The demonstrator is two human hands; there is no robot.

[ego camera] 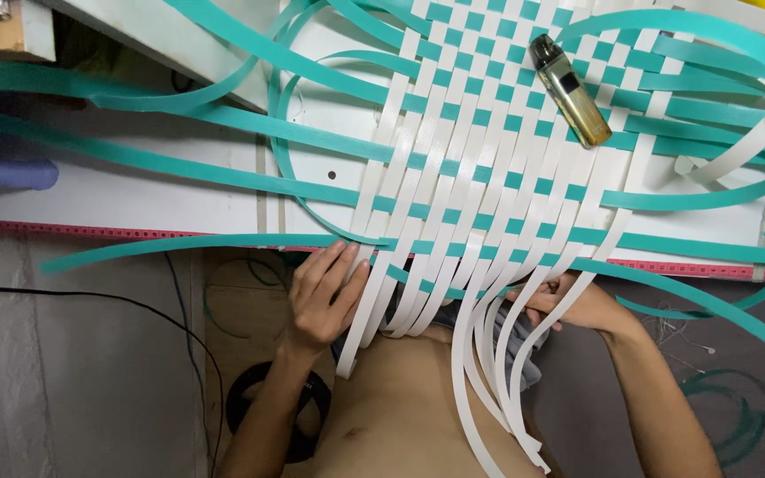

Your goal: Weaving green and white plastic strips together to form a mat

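A mat woven from white and teal plastic strips (489, 150) lies on a white table (135, 190) and overhangs its near edge. My left hand (322, 296) lies flat, fingers apart, against the white strips at the mat's lower left corner, just below the table edge. My right hand (568, 305) is under the hanging white strip ends (489, 381) at the lower right, fingers curled around one or two of them; the strips partly hide it. Loose teal strips (179, 173) fan out to the left and right.
A small gold and black device (570, 88) rests on the mat at upper right. A red measuring tape (90, 232) runs along the table's near edge. Black cables (90, 301) and a dark reel (263, 407) lie on the floor at left.
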